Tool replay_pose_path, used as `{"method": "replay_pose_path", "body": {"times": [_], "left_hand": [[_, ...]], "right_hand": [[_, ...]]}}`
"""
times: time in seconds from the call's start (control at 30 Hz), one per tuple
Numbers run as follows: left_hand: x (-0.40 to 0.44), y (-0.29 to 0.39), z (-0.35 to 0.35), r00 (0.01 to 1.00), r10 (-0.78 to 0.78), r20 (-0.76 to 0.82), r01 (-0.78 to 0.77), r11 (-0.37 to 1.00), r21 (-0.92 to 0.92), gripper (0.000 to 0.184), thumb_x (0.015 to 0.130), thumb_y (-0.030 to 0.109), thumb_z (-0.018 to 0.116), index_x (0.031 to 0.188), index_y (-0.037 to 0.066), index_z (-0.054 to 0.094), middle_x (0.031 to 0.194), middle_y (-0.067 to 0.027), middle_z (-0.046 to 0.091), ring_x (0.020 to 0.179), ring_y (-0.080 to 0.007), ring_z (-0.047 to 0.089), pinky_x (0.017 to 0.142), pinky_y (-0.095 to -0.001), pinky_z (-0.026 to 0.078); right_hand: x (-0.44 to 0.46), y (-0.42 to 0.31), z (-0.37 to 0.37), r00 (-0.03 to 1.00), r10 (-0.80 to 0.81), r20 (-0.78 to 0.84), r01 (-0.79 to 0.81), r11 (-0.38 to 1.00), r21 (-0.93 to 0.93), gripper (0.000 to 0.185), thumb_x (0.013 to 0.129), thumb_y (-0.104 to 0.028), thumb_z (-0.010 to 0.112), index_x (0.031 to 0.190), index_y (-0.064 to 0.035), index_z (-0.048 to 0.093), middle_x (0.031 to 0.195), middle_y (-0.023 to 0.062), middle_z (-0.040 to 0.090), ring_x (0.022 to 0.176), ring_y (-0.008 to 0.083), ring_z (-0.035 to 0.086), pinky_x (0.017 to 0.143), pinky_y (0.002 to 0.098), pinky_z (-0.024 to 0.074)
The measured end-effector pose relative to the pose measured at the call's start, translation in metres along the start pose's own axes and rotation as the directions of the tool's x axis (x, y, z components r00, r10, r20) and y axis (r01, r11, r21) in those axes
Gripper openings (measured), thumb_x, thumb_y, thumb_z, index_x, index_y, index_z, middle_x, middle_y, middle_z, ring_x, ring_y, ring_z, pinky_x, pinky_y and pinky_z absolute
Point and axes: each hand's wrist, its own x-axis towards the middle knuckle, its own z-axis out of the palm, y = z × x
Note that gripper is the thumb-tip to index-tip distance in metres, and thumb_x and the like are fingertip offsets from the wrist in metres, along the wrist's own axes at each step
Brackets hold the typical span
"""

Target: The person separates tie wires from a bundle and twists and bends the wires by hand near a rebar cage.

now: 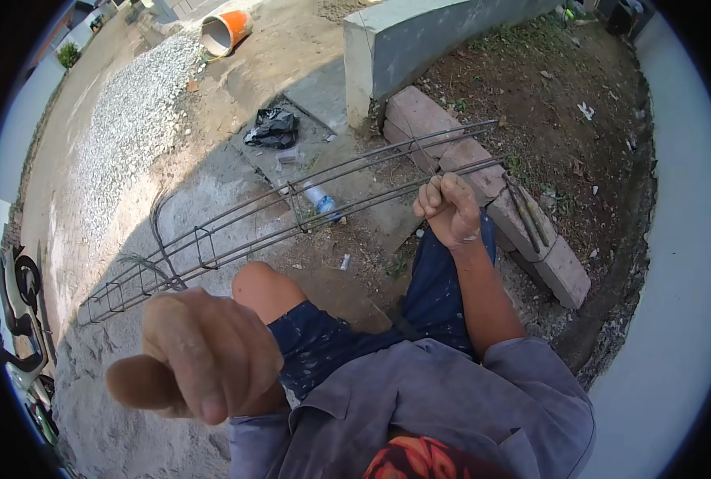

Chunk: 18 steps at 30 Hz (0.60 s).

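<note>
My left hand (208,351) is raised close to the camera, its fingers curled and one thick digit sticking out to the left. No object shows in it. My right hand (449,209) has its fingers curled in beside the near bars of a long rebar cage (296,209); whether something small is inside the fingers is hidden. The cage of thin bars and square stirrups slants across the ground, its right end over pinkish blocks (471,164). A tool with two long handles, like pincers (525,214), lies on those blocks just right of my right hand.
A bent bundle of wire (158,227) stands at the cage's left part. A plastic bottle (321,199) and a black plastic bag (273,128) lie on the ground. Farther off are a gravel heap (136,104), an orange bucket (228,32) and a low wall (419,44).
</note>
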Motion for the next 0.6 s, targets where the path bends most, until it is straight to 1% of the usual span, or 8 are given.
{"method": "replay_pose_path", "body": {"times": [0.03,0.1,0.13,0.2,0.3,0.47,0.53,0.6], "left_hand": [[-0.011,-0.027,-0.031,0.979,-0.108,-0.175,0.139,0.974,0.179,0.048,0.099,0.043,0.041,0.092,-0.002,0.054,0.049,-0.0045,0.050,0.032,-0.0088,0.041,0.030,-0.0221,0.032],[-0.013,-0.089,-0.073,0.682,-0.438,-0.586,0.634,0.753,0.175,0.057,0.099,0.046,0.039,0.119,-0.006,0.051,0.080,-0.0124,0.061,0.069,-0.0144,0.061,0.059,-0.0246,0.049],[-0.014,-0.118,-0.084,0.629,-0.431,-0.647,0.640,0.759,0.116,0.064,0.098,0.047,0.040,0.132,-0.007,0.039,0.099,-0.0156,0.061,0.091,-0.0191,0.062,0.074,-0.0277,0.051],[-0.011,-0.159,-0.111,0.617,-0.177,-0.767,0.501,0.839,0.210,0.061,0.099,0.043,0.041,0.139,-0.003,0.030,0.107,-0.0178,0.061,0.100,-0.0231,0.062,0.080,-0.0297,0.051],[0.029,-0.143,-0.103,0.629,-0.050,-0.776,0.222,0.968,0.117,0.052,0.100,0.036,0.042,0.139,0.003,0.032,0.093,-0.0093,0.060,0.083,-0.0159,0.061,0.067,-0.0251,0.049],[0.044,-0.105,-0.144,0.516,0.260,-0.816,0.098,0.929,0.358,0.037,0.101,0.028,0.042,0.131,0.006,0.042,0.069,0.0035,0.033,0.054,-0.0042,0.026,0.040,-0.0184,0.024],[0.052,-0.080,-0.145,0.388,0.400,-0.830,0.067,0.886,0.458,0.034,0.102,0.027,0.041,0.128,0.005,0.046,0.068,0.0042,0.032,0.053,-0.0032,0.026,0.039,-0.0174,0.023],[0.047,-0.062,-0.156,0.383,0.465,-0.798,0.083,0.843,0.531,0.033,0.102,0.026,0.041,0.126,0.004,0.047,0.067,0.0049,0.031,0.051,-0.0025,0.025,0.039,-0.0175,0.021]], "right_hand": [[-0.001,0.001,0.007,1.000,0.009,-0.003,-0.009,1.000,0.022,0.024,0.095,-0.016,0.052,0.073,-0.0070,0.053,0.068,0.0053,0.054,0.064,0.0161,0.053,0.064,0.0354,0.0471],[-0.005,0.001,0.024,1.000,0.031,-0.001,-0.030,0.998,0.061,0.024,0.094,-0.016,0.052,0.072,-0.0073,0.052,0.067,0.0051,0.053,0.063,0.0159,0.053,0.064,0.0355,0.0469],[-0.007,0.002,0.034,0.996,0.083,-0.017,-0.082,0.996,0.027,0.026,0.094,-0.017,0.053,0.070,-0.0089,0.049,0.066,0.0044,0.052,0.061,0.0155,0.051,0.062,0.0347,0.0462],[-0.015,0.008,0.053,0.980,0.192,-0.060,-0.195,0.980,-0.047,0.030,0.093,-0.020,0.055,0.066,-0.0121,0.043,0.064,0.0030,0.048,0.059,0.0147,0.049,0.059,0.0332,0.0448],[-0.031,0.027,0.067,0.917,0.390,-0.082,-0.396,0.915,-0.081,0.030,0.093,-0.019,0.054,0.066,-0.0101,0.045,0.061,0.0030,0.046,0.054,0.0147,0.047,0.055,0.0330,0.0434],[-0.073,0.070,0.057,0.808,0.587,-0.049,-0.588,0.809,-0.004,0.023,0.094,-0.015,0.055,0.073,-0.0068,0.052,0.063,0.0029,0.051,0.052,0.0130,0.049,0.054,0.0318,0.0459],[-0.083,0.076,0.052,0.765,0.643,-0.044,-0.644,0.765,-0.011,0.018,0.094,-0.017,0.055,0.081,-0.0049,0.057,0.067,0.0035,0.054,0.054,0.0124,0.052,0.056,0.0315,0.0474],[-0.089,0.076,0.051,0.702,0.703,-0.110,-0.710,0.702,-0.044,0.017,0.095,-0.018,0.055,0.090,-0.0030,0.062,0.072,0.0044,0.057,0.058,0.0122,0.055,0.058,0.0308,0.0488]]}}
